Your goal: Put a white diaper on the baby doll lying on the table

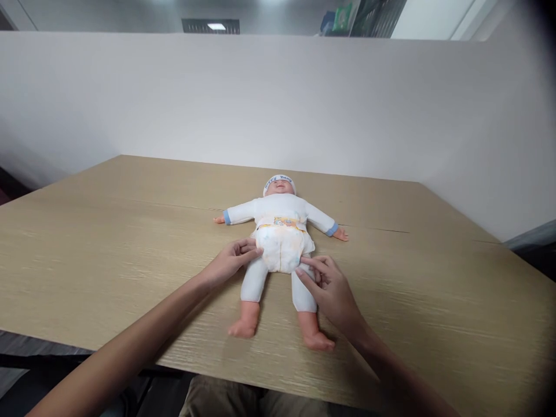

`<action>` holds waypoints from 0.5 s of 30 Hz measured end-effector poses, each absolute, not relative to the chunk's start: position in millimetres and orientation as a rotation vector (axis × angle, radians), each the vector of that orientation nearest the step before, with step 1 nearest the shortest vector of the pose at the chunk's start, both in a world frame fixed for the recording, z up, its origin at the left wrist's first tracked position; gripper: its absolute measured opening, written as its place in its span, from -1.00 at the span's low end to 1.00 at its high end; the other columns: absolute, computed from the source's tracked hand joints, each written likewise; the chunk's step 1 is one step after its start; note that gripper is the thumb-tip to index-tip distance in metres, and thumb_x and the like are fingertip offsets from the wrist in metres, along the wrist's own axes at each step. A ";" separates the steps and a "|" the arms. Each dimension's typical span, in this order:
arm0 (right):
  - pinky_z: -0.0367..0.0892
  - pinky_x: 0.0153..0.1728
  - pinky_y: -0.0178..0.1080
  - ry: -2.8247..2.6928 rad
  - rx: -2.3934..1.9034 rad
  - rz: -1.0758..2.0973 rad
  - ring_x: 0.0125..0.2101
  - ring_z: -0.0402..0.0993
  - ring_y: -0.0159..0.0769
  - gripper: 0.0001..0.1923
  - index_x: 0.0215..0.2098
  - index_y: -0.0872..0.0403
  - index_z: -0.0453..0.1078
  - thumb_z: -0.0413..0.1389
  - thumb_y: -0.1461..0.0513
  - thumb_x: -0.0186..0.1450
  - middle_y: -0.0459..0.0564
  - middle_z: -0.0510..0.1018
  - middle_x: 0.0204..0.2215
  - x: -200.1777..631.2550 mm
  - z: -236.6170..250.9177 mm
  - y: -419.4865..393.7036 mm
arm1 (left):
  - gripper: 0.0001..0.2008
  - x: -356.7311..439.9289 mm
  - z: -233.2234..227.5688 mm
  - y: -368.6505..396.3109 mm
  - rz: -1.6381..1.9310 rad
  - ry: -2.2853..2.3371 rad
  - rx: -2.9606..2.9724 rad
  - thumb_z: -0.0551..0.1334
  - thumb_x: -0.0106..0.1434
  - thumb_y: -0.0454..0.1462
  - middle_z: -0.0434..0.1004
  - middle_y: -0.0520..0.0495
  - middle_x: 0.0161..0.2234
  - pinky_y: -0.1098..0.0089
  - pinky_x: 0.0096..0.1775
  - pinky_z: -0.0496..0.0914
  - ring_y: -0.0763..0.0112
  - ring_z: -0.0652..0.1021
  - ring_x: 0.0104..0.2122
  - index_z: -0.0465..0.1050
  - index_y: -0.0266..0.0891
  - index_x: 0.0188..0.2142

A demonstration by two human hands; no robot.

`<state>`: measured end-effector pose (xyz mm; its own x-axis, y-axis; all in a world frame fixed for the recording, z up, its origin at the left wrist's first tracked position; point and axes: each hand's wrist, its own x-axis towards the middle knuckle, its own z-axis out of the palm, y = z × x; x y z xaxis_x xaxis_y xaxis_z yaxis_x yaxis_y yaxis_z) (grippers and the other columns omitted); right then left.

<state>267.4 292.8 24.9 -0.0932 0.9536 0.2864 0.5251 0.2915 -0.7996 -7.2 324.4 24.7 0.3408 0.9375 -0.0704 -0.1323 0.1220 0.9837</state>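
A baby doll (280, 213) in white clothes and a cap lies on its back on the wooden table (108, 231), arms spread, feet toward me. It wears a white diaper (282, 246) with a coloured waistband. My left hand (230, 262) pinches the diaper's edge at the doll's right hip. My right hand (330, 286) touches the diaper's lower edge by the other leg, with the fingertips on the fabric.
A white partition wall (278, 98) stands behind the table. The table's near edge runs just above my lap (243, 399). Shelving with a few items (347, 17) shows above the partition at the top right.
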 end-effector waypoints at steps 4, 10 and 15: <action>0.47 -0.25 -0.16 -1.815 -1.346 0.707 -0.32 0.49 -0.23 -0.61 0.13 -0.04 0.58 0.19 -0.05 0.47 -0.02 0.55 -0.23 302.3 31.6 286.7 | -0.52 -30.1 39.2 318.3 0.946 1.046 1.356 0.37 0.40 0.02 0.66 -0.20 0.15 0.05 0.25 0.43 0.07 0.59 0.20 0.50 -0.16 0.18; 0.40 0.10 0.04 -1.978 -1.383 0.047 -0.02 0.53 0.03 -0.59 0.14 0.06 0.49 0.16 0.02 0.45 0.16 0.61 -0.01 336.6 33.6 362.0 | -0.53 -52.2 42.7 378.7 0.937 1.614 2.128 0.31 0.40 -0.05 0.53 -0.24 0.23 -0.03 0.23 0.37 -0.02 0.50 0.19 0.41 -0.20 0.20; 0.29 0.19 0.06 -2.184 -1.628 -0.128 0.19 0.40 0.22 -0.34 0.34 0.20 0.30 0.17 0.03 0.39 0.37 0.50 0.24 317.4 32.0 445.0 | -0.35 -36.3 39.4 451.4 0.521 1.938 2.314 0.37 0.31 -0.03 0.47 -0.38 0.29 -0.09 0.25 0.30 -0.24 0.38 0.29 0.35 -0.27 0.28</action>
<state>317.4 445.0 32.0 -0.2325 0.8967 0.3767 0.9347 0.3131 -0.1684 -36.3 451.4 39.4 0.1428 0.9678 0.2073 0.9413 -0.1975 0.2738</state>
